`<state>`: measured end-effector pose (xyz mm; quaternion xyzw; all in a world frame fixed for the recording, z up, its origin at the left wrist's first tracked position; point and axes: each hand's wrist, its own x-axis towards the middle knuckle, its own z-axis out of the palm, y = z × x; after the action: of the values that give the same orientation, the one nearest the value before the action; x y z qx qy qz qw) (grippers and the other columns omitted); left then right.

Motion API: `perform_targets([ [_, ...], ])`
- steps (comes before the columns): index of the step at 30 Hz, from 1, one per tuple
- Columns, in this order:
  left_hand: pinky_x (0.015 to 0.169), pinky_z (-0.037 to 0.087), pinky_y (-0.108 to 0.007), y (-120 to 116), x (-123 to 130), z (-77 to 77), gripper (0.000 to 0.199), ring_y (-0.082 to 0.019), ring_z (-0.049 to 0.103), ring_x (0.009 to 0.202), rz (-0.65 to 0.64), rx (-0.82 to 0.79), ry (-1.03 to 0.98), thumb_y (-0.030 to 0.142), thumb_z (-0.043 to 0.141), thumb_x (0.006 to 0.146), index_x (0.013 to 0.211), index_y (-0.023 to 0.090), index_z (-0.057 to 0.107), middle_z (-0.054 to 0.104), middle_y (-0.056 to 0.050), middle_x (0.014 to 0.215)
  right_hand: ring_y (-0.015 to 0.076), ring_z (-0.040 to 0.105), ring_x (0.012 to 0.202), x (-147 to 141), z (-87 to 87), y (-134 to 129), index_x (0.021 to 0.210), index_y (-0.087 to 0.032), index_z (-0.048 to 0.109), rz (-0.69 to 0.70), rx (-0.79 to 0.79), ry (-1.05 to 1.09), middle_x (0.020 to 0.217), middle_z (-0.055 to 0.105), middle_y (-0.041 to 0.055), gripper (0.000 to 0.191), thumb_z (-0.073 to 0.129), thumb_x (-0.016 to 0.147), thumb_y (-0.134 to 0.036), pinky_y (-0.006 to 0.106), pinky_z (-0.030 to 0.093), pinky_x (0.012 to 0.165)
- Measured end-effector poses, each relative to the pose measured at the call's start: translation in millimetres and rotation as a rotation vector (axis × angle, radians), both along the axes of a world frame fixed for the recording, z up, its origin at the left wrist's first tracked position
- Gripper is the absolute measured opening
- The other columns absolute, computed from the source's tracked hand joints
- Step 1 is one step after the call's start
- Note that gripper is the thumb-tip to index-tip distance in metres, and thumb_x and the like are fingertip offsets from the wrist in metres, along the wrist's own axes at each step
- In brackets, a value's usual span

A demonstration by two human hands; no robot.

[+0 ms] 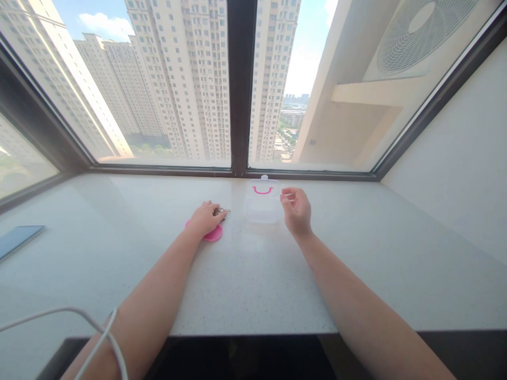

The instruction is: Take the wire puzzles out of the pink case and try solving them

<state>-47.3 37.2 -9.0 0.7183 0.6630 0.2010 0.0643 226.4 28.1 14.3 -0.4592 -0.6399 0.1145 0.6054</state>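
Observation:
My left hand [204, 217] rests at the pink round lid-like piece [214, 234]. Its fingers and thumb close around a small pile of thin, dark wire-like loops [218, 211], partly hidden by the hand. Just right of the pile stands a clear plastic box [262, 211] with a pink curved handle and a small tab on top. Close by the box's right side is my right hand [298, 211], its fingers curled and thumb near the index finger. Whatever it may hold is too small to make out.
The white speckled sill [253, 285] runs up to the dark window frame [240, 95]. A flat bluish tablet-like object [18, 240] lies at the far left. A white cable [71, 310] loops across my left forearm. A white wall [455, 148] bounds the right.

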Motion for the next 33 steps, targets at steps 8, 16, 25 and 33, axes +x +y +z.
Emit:
perform_targets([
  [8,0.081,0.041,-0.033,-15.5,30.5,3.2,0.031,-0.025,0.056,0.093,-0.118,0.025,-0.016,0.042,0.052,0.081,0.093,0.018,0.067,0.061,-0.010,0.093,0.0143,0.054,0.065,18.2,1.5,6.6,0.084,-0.018,0.066,0.217,-0.115,-0.474,0.086,0.064,0.0041,0.019,0.072,0.068,-0.028,0.030,0.045,0.066],
  [16,0.085,0.042,-0.034,-11.9,36.7,2.5,0.036,-0.026,0.057,0.095,-0.038,0.047,-0.049,0.045,0.053,0.079,0.092,0.015,0.067,0.064,-0.012,0.095,0.0192,0.059,0.077,-1.0,-18.6,19.1,0.077,-0.020,0.069,0.219,-0.050,-0.426,0.081,0.069,0.0045,0.008,0.061,0.079,-0.019,0.031,0.045,0.067],
  [25,0.092,0.038,-0.038,-5.5,23.6,1.9,0.034,-0.029,0.053,0.109,-0.068,-0.007,-0.050,0.043,0.046,0.084,0.094,0.017,0.066,0.062,-0.014,0.107,0.0239,0.056,0.093,-17.0,-29.3,31.7,0.098,-0.018,0.067,0.206,0.109,-0.438,0.097,0.067,0.0084,0.023,0.056,0.078,-0.012,0.041,0.045,0.085],
  [33,0.075,0.042,-0.034,-19.6,42.6,4.3,0.033,-0.026,0.060,0.087,-0.094,0.008,-0.086,0.043,0.046,0.083,0.079,0.018,0.067,0.067,-0.011,0.088,0.0229,0.055,0.095,-6.6,-26.0,27.5,0.105,-0.019,0.063,0.113,0.127,-0.317,0.100,0.065,0.0077,0.025,0.054,0.081,-0.018,0.039,0.047,0.083],
])
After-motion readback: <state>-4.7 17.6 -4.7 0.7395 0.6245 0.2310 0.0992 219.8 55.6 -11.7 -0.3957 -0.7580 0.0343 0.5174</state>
